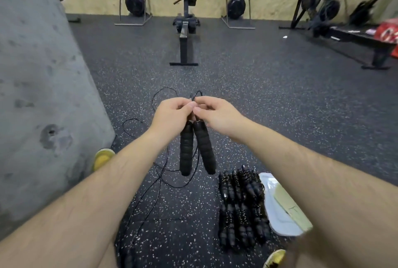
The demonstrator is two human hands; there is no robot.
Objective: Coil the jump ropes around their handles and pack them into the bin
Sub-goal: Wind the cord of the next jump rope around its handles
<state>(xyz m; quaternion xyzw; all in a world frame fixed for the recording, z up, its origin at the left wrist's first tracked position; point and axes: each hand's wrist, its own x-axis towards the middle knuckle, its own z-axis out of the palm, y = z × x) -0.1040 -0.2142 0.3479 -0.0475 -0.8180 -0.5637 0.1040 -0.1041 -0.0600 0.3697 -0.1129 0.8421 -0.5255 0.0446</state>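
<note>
Two black foam jump rope handles (pixel 195 149) hang side by side at the centre of the head view, tops up. My left hand (pixel 171 113) grips their upper ends. My right hand (pixel 217 115) pinches the thin black cord (pixel 195 96) just above the handles. The rest of that cord (pixel 159 173) trails in loose loops over the speckled floor below and to the left. Several coiled jump ropes (pixel 242 207) lie in a pile on the floor at lower right. A pale plastic lid or bin edge (pixel 277 216) lies beside the pile, partly hidden by my right forearm.
A grey concrete pillar (pixel 38 95) fills the left side. Rowing machines (pixel 186 20) stand along the plywood wall at the back, more at the far right (pixel 336 9). My yellow shoes (pixel 103 158) show at lower left and at the bottom edge (pixel 275 258).
</note>
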